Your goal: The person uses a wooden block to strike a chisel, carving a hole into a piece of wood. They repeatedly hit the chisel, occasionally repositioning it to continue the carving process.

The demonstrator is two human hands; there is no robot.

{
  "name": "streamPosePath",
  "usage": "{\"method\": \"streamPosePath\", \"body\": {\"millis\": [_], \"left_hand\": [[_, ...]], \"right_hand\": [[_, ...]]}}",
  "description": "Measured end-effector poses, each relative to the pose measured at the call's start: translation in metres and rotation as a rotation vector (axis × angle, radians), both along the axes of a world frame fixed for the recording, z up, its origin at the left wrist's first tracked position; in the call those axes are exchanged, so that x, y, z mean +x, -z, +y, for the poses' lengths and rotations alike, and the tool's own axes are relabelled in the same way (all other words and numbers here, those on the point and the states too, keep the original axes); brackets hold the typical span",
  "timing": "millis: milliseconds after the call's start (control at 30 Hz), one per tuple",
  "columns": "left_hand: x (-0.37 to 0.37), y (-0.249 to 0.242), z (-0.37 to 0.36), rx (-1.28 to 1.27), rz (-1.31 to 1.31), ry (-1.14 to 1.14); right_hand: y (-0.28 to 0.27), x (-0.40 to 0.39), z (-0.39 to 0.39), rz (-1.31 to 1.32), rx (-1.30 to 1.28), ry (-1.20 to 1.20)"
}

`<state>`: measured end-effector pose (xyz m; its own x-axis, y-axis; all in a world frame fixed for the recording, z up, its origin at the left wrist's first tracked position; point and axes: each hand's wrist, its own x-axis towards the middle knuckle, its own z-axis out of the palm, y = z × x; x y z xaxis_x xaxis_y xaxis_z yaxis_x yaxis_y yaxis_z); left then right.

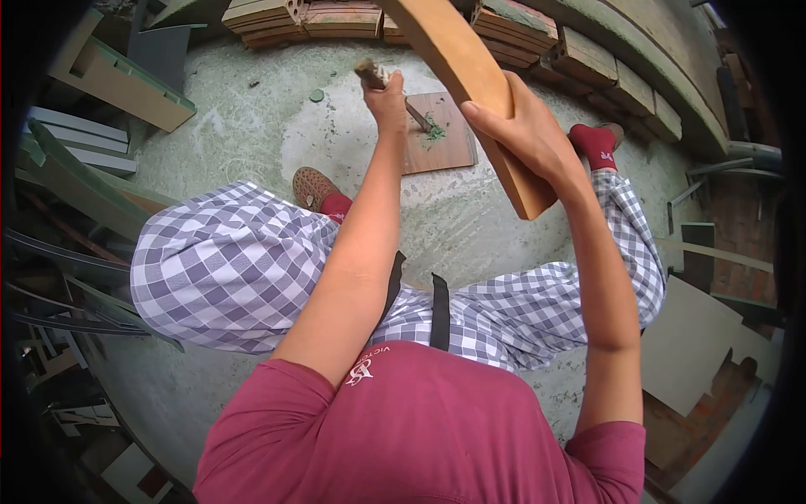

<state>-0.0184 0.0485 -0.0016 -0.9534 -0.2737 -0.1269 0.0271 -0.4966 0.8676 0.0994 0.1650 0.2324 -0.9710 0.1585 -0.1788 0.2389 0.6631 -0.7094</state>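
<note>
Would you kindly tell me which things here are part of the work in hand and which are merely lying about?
In use:
- left hand gripping a wooden-handled tool
- right hand holding the curved wooden piece
- square board with green paste

Lying about:
- bricks
- panels
- boards

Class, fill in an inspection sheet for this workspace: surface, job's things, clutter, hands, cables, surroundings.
Surface: concrete floor, stained green.
Job's things: curved wooden plank held raised; wood-handled tool, tip at a green paste blob on a square wooden board.
Clutter: green chip on the floor.
Hands: left hand grips the tool; right hand grips the plank.
Cables: nothing seen.
Surroundings: bricks behind; board offcuts left; panels right.
</note>
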Motion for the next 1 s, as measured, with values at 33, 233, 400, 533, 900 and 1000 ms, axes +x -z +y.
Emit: {"method": "streamPosePath", "body": {"millis": [33,233,400,533,900,1000], "left_hand": [[-0.006,0.008,-0.005,0.078,-0.050,-0.090],[-0.009,0.062,-0.040,0.244,-0.391,-0.302],[0.005,0.045,-0.033,0.475,-0.548,-0.267],[0.000,0.018,-0.020,0.432,-0.418,-0.238],[0.003,-0.023,0.008,-0.149,0.000,-0.107],[0.010,-0.024,0.016,-0.147,0.012,-0.072]], "right_hand": [[0.000,0.009,0.002,0.002,0.002,0.003],[0.011,0.063,0.016,-0.032,-0.337,0.353],[0.045,0.096,0.043,-0.008,-0.326,0.417],[0.057,0.114,0.053,0.052,-0.345,0.500],[0.071,0.131,0.049,0.055,-0.380,0.541],[0.068,0.131,0.045,0.046,-0.368,0.548]]}}
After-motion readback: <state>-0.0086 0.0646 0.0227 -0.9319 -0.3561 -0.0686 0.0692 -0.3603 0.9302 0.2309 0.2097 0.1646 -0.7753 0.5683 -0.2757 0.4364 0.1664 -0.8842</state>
